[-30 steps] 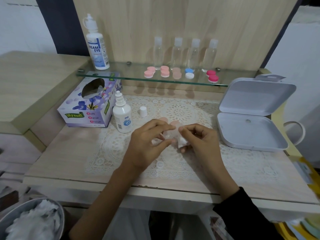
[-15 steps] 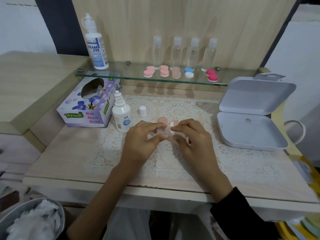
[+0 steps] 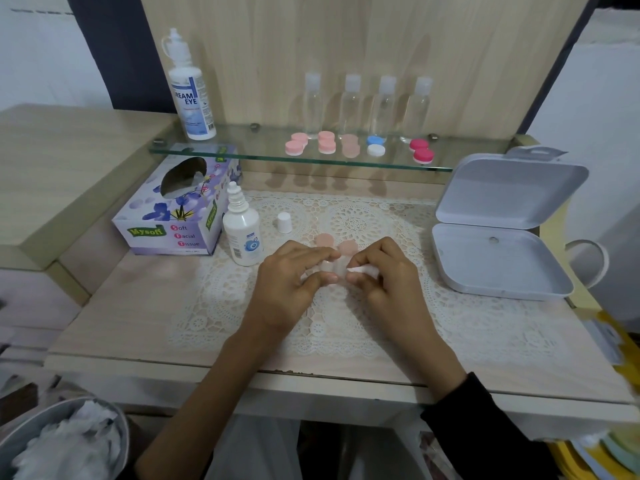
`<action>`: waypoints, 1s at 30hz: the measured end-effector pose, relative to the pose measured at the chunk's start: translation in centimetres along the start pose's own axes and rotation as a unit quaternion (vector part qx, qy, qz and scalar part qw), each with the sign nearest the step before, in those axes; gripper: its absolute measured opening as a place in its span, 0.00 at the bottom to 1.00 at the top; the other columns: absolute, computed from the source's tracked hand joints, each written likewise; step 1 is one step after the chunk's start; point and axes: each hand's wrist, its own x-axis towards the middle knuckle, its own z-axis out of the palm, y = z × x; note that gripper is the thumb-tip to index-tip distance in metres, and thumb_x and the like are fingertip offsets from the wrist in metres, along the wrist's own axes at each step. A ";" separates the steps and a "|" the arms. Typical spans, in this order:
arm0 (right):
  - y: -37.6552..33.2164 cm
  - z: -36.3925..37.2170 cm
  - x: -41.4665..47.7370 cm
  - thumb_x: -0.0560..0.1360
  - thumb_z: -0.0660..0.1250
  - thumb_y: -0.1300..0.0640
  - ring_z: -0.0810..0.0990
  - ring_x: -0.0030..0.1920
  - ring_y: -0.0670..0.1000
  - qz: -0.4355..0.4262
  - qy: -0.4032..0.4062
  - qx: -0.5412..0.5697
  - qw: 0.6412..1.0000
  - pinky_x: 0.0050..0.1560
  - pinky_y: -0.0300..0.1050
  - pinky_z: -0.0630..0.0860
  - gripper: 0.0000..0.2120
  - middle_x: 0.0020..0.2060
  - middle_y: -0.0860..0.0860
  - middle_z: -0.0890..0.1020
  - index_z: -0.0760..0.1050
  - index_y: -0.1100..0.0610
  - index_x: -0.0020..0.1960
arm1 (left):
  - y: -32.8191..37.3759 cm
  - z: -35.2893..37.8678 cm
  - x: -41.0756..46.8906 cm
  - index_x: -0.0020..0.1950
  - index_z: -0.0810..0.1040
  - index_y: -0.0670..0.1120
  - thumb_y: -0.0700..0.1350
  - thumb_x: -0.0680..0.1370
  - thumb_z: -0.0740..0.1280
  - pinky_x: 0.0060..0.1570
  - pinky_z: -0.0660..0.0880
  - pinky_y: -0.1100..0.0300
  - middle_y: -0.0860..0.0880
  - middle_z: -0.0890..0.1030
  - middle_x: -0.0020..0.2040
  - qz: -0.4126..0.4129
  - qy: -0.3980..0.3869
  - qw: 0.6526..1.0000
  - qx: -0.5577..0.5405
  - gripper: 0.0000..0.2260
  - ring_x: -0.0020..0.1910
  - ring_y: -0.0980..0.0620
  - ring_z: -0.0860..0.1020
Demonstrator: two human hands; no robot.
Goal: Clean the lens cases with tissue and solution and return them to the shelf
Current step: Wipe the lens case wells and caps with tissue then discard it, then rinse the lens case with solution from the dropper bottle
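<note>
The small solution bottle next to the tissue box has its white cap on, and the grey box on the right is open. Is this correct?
No. The head view shows the small solution bottle uncapped; its white cap stands apart on the lace mat. The grey box is indeed open.

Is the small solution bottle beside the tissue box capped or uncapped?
Uncapped: the small bottle shows a bare nozzle, and a white cap stands apart beside it.

The tissue box (image 3: 173,216) is lilac with blue flowers; the lace mat (image 3: 346,323) is white, in round rosettes. The lens cases (image 3: 326,146) run pink, peach, blue-and-white and magenta; the hinged box (image 3: 498,261) is pale grey
</note>
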 end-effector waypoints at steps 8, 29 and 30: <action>-1.1 -0.4 -0.2 0.73 0.70 0.65 0.76 0.46 0.47 0.077 0.029 0.215 0.973 0.46 0.36 0.71 0.04 0.43 0.50 0.77 0.78 0.57 0.42 | 0.1 -0.2 0.1 0.57 0.81 0.48 0.47 0.72 0.71 0.51 0.71 0.69 0.62 0.79 0.51 0.030 0.037 0.998 -0.033 0.14 0.50 0.61 0.76; -1.6 -0.9 0.0 0.78 0.59 0.71 0.69 0.25 0.50 0.235 0.015 0.484 0.843 0.35 0.47 0.64 0.07 0.29 0.57 0.76 0.75 0.73 0.49 | 0.0 -0.1 0.0 0.55 0.82 0.46 0.44 0.71 0.74 0.47 0.73 0.67 0.57 0.81 0.52 0.088 0.063 0.994 -0.014 0.14 0.45 0.55 0.77; -1.5 -0.9 0.0 0.78 0.59 0.71 0.68 0.24 0.50 0.232 0.017 0.488 0.841 0.35 0.47 0.64 0.07 0.29 0.56 0.76 0.75 0.72 0.50 | 0.0 -0.1 -0.1 0.55 0.82 0.46 0.45 0.71 0.73 0.47 0.73 0.66 0.57 0.81 0.52 0.097 0.057 0.994 -0.010 0.14 0.45 0.54 0.78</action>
